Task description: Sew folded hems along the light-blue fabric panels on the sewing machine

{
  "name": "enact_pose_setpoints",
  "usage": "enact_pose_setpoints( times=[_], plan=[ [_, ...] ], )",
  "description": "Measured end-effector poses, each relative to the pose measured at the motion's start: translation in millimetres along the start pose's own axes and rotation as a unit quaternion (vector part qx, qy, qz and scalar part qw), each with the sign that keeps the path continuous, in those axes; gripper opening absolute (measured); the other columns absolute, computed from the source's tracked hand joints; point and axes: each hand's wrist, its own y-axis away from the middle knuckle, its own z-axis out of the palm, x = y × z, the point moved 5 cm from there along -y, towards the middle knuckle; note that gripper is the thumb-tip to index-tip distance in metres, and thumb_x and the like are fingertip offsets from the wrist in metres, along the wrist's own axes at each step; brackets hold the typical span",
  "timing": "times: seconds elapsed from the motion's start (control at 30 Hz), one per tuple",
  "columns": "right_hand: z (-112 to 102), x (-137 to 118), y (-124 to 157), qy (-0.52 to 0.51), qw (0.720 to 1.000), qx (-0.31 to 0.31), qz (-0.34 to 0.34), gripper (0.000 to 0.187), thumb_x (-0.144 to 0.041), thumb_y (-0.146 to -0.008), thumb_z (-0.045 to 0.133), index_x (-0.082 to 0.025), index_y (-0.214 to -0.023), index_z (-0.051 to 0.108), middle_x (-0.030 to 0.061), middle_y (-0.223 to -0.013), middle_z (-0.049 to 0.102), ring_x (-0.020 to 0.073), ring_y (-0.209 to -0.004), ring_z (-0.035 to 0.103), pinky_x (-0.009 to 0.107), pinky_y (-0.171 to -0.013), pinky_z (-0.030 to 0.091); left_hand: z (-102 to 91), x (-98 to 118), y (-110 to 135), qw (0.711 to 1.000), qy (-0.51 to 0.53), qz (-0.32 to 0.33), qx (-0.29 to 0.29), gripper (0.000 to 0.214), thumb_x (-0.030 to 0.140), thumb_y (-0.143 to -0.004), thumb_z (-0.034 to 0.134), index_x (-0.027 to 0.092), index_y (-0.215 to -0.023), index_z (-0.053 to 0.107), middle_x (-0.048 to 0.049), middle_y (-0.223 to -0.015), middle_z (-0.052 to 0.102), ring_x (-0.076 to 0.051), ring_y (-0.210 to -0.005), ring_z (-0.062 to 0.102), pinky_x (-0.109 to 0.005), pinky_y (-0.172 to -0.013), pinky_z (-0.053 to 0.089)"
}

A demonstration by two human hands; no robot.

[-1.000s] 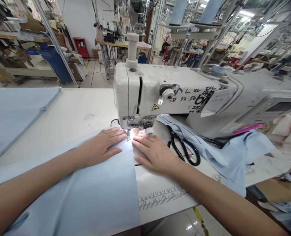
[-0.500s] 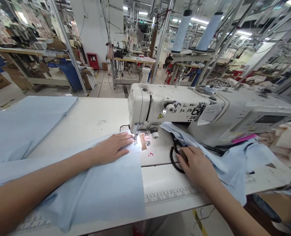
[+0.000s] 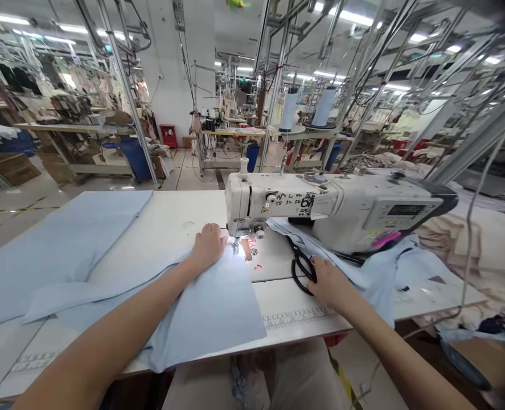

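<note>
Two hands, one machine: left hand [image 3: 208,246] on the cloth [image 3: 222,313], right hand [image 3: 329,283] at the scissors [image 3: 296,250]

One sewing machine [image 3: 341,210] stands on one white bench [image 3: 184,205], its head toward the bench's middle. The cloth, light blue, lies under its one needle and spreads down to the near edge, with one squarish corner at that edge.

The left hand rests on this cloth just left of the needle, fingers bent; I cannot tell whether its grip pinches the cloth or only presses it. The right hand touches the one pair of black scissors. One of their two handle loops lies at its bent fingers, but I cannot tell how tightly the grip is closed. The scissors lie right of the needle, loops toward the near edge.

Two more stretches of blue cloth show: a left stretch [image 3: 64,245] reaching the far edge, and a right stretch [image 3: 369,296] running from behind the scissors to the near edge. One ruler scale [image 3: 295,319] lies along the near edge between needle and right forearm. Two blue thread cones stand beyond the machine, a left cone [image 3: 288,111] and a right cone [image 3: 324,108].
</note>
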Motion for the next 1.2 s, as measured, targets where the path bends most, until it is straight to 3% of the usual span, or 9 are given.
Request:
enact_pose_setpoints(
  times=[0.2,0.37,0.43,0.57,0.77,0.83,0.9,1.03,1.2],
  plan=[
    [-15.3,5.6,12.5,-0.038,0.996,-0.077,-0.013,0.025,-0.011,-0.067,0.058,-0.012,-0.092,0.055,0.0107,-0.084,0.063,0.0242,-0.078,0.059,0.029,-0.067,0.040,-15.9,-5.1,41.7,0.998,0.057,0.010,-0.007,0.013,0.022,-0.091,0.052,0.013,-0.099,0.057,-0.0092,-0.114,0.057,-0.026,-0.115,0.050,-0.047,-0.094,0.041],
    [-20.1,-16.4,76.4,-0.124,0.982,-0.124,-0.071,0.007,-0.020,-0.074,0.058,-0.020,-0.073,0.051,0.0017,-0.070,0.060,0.0186,-0.068,0.055,0.027,-0.061,0.040,-37.4,11.9,105.1,0.986,0.143,0.062,-0.050,0.013,0.021,-0.091,0.038,0.019,-0.085,0.048,-0.0082,-0.104,0.063,-0.022,-0.099,0.057,-0.038,-0.086,0.043],
    [-13.7,-40.2,106.6,-0.279,0.942,-0.147,-0.115,0.009,-0.027,-0.078,0.059,-0.020,-0.081,0.053,0.0014,-0.080,0.063,0.0179,-0.075,0.059,0.027,-0.067,0.045,-46.4,27.3,136.6,0.977,0.175,0.088,-0.079,0.017,0.030,-0.093,0.035,0.021,-0.085,0.046,-0.0045,-0.089,0.064,-0.020,-0.082,0.059,-0.033,-0.075,0.045],
    [5.7,-87.9,140.5,-0.595,0.784,-0.126,-0.125,0.033,-0.037,-0.073,0.069,-0.022,-0.097,0.052,0.0039,-0.104,0.062,0.0197,-0.094,0.060,0.034,-0.083,0.048,-63.6,58.1,188.9,0.951,0.239,0.143,-0.135,0.023,0.039,-0.093,0.034,0.022,-0.082,0.045,0.0007,-0.070,0.057,-0.017,-0.063,0.054,-0.028,-0.060,0.040],
    [22.9,-120.3,152.3,-0.703,0.705,-0.051,-0.078,0.041,-0.040,-0.063,0.078,-0.022,-0.079,0.045,-0.0057,-0.071,0.047,0.0111,-0.064,0.047,0.024,-0.060,0.040,-65.9,67.0,217.5,0.914,0.333,0.084,-0.219,0.024,0.044,-0.082,0.053,0.021,-0.086,0.057,0.0014,-0.074,0.059,-0.017,-0.068,0.053,-0.026,-0.063,0.038],
    [22.0,-118.7,160.3,-0.690,0.716,-0.069,-0.083,0.040,-0.040,-0.065,0.078,-0.022,-0.080,0.046,-0.0050,-0.072,0.048,0.0115,-0.064,0.046,0.024,-0.060,0.039,-58.7,64.8,225.2,0.892,0.353,0.039,-0.280,0.028,0.048,-0.077,0.059,0.020,-0.077,0.061,0.0017,-0.068,0.058,-0.017,-0.065,0.052,-0.025,-0.060,0.036],
    [22.5,-109.2,171.2,-0.642,0.756,-0.094,-0.085,0.039,-0.041,-0.067,0.076,-0.021,-0.082,0.046,-0.0037,-0.075,0.050,0.0130,-0.066,0.048,0.026,-0.062,0.040,-53.2,61.4,234.0,0.872,0.373,-0.007,-0.318,0.034,0.051,-0.075,0.060,0.018,-0.066,0.060,0.0022,-0.060,0.055,-0.015,-0.058,0.048,-0.024,-0.055,0.033],
    [35.2,-82.8,198.9,-0.496,0.848,-0.168,-0.082,0.039,-0.043,-0.068,0.074,-0.020,-0.084,0.046,-0.0029,-0.076,0.049,0.0153,-0.069,0.047,0.027,-0.062,0.038,-51.0,54.1,247.7,0.824,0.471,-0.082,-0.306,0.032,0.049,-0.075,0.062,0.018,-0.076,0.063,0.0019,-0.067,0.059,-0.013,-0.059,0.049,-0.023,-0.056,0.036],
    [47.8,-74.9,223.1,-0.377,0.899,-0.212,-0.076,0.033,-0.034,-0.072,0.071,-0.020,-0.091,0.048,0.0016,-0.091,0.054,0.0194,-0.082,0.052,0.029,-0.069,0.040,-47.4,50.0,255.9,0.800,0.502,-0.099,-0.312,0.028,0.046,-0.078,0.062,0.018,-0.083,0.064,0.0011,-0.072,0.061,-0.013,-0.062,0.050,-0.022,-0.058,0.039]
  ],
)
